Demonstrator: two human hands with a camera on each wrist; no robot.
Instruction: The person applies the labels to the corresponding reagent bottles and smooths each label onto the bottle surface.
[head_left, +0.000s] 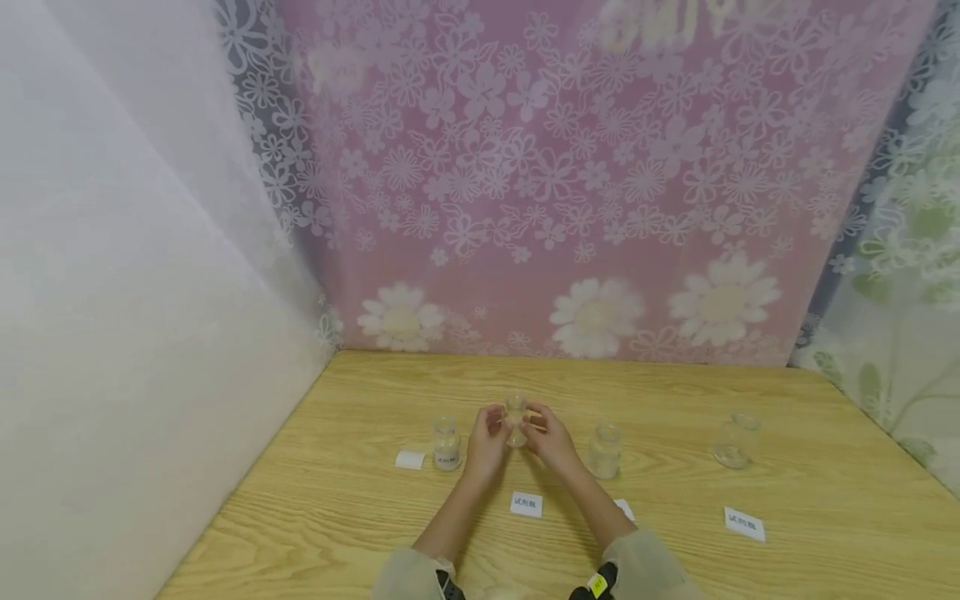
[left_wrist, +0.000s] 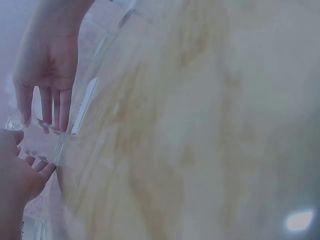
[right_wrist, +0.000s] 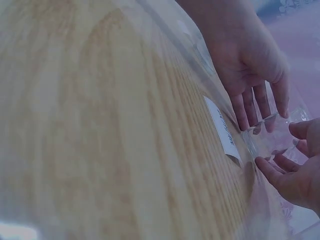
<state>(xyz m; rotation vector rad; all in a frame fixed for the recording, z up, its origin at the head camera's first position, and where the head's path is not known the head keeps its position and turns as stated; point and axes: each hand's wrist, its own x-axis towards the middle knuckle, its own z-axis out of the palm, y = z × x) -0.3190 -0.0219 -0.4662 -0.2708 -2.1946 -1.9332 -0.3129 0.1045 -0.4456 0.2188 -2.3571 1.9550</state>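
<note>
A clear glass bottle (head_left: pixel 516 407) stands upright at mid-table between my two hands. My left hand (head_left: pixel 486 440) holds its left side, thumb toward me and fingers behind. From the right, my right hand (head_left: pixel 551 437) holds it the same way. Fingers cover part of its sides. In the left wrist view the bottle (left_wrist: pixel 42 140) shows between both hands, its base close to the tabletop. A white paper label (head_left: pixel 527 504) with handwritten characters lies in front of it; the right wrist view shows this label (right_wrist: pixel 221 127) too.
Left of my hands stands a glass bottle (head_left: pixel 446 442) bearing a label, beside a white paper piece (head_left: pixel 409 460). To the right are another glass bottle (head_left: pixel 604 454) and a wide-bottomed one (head_left: pixel 733 443). One label (head_left: pixel 745 523) lies far right; another (head_left: pixel 624 509) is partly behind my right forearm.
</note>
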